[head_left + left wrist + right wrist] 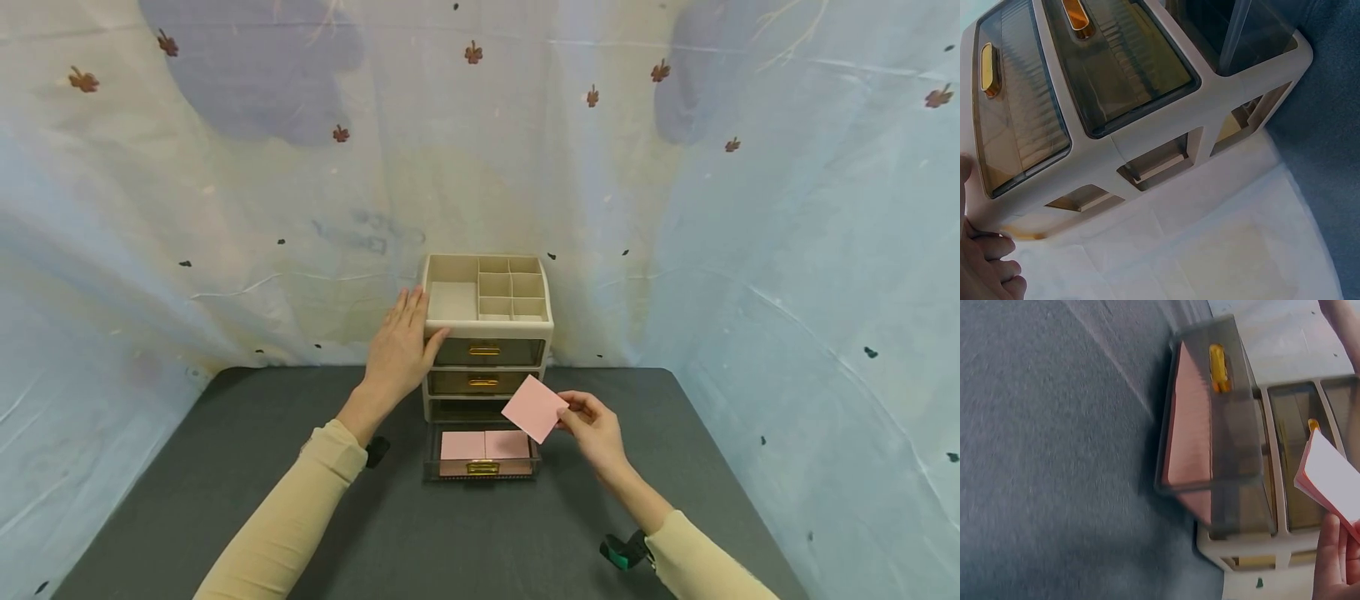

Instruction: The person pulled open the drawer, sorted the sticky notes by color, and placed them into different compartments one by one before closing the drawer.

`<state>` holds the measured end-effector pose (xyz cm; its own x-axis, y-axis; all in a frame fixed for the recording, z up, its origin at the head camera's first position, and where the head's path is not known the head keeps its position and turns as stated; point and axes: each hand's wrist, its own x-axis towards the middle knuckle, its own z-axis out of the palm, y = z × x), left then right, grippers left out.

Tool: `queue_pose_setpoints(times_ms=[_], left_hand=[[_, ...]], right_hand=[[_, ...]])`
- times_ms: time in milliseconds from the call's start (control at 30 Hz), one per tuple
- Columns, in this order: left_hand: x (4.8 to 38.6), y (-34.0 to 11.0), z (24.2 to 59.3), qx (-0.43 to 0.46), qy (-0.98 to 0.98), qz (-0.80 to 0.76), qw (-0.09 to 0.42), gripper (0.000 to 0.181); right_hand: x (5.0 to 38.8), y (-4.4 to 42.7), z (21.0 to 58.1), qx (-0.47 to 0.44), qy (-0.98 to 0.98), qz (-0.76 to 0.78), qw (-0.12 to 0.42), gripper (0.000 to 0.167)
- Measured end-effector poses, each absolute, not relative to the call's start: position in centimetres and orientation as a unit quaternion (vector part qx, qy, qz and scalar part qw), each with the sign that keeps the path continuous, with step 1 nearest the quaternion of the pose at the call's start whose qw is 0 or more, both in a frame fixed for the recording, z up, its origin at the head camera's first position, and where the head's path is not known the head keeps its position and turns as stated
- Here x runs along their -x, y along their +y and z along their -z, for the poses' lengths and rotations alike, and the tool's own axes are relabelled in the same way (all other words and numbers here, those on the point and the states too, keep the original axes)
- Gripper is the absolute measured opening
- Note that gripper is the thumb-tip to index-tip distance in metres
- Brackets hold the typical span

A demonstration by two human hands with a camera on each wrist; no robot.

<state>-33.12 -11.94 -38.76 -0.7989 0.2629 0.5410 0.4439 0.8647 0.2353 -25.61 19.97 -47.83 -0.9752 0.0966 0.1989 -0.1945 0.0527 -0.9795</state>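
Observation:
A cream desktop drawer organizer (487,329) stands upright with its bottom drawer (433,468) pulled out. Two stacks of pink square paper (462,446) lie side by side inside that see-through drawer. My left hand (400,343) rests against the organizer's upper left side, fingers extended along it and thumb at the front edge; the left wrist view shows this hand (991,265) at the corner. Above the drawer's right side, my right hand (592,429) pinches a pink sticky note pad (534,408) by one corner. Its layered edge shows in the right wrist view (1329,481).
Two upper drawers with gold handles (483,350) are closed. The organizer's top has one large compartment (453,300) and several small ones. A dark grey table (480,542) lies beneath, with a patterned curtain (480,183) behind.

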Motion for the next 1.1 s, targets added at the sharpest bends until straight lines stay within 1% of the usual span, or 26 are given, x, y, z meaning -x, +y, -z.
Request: queue_pose_setpoints(times_ms=[500, 767, 967, 1100], left_hand=[[33.1, -11.9, 38.6, 0.188, -0.934, 0.179, 0.246, 0.076], [33.1, -11.9, 38.7, 0.188, -0.931, 0.185, 0.253, 0.076], [33.1, -11.9, 38.8, 0.188, -0.931, 0.188, 0.251, 0.076], [33.1, -11.9, 38.8, 0.19, -0.93, 0.186, 0.255, 0.076]], right_hand=[[26.0, 17.1, 48.5, -0.057, -0.721, -0.688, 0.066, 0.023], [26.2, 16.4, 48.8, -0.061, -0.756, -0.648, 0.063, 0.024], [26.7, 16.2, 48.9, -0.077, -0.79, -0.606, 0.054, 0.02], [27.0, 16.1, 49.2, -0.094, -0.813, -0.571, 0.061, 0.019]])
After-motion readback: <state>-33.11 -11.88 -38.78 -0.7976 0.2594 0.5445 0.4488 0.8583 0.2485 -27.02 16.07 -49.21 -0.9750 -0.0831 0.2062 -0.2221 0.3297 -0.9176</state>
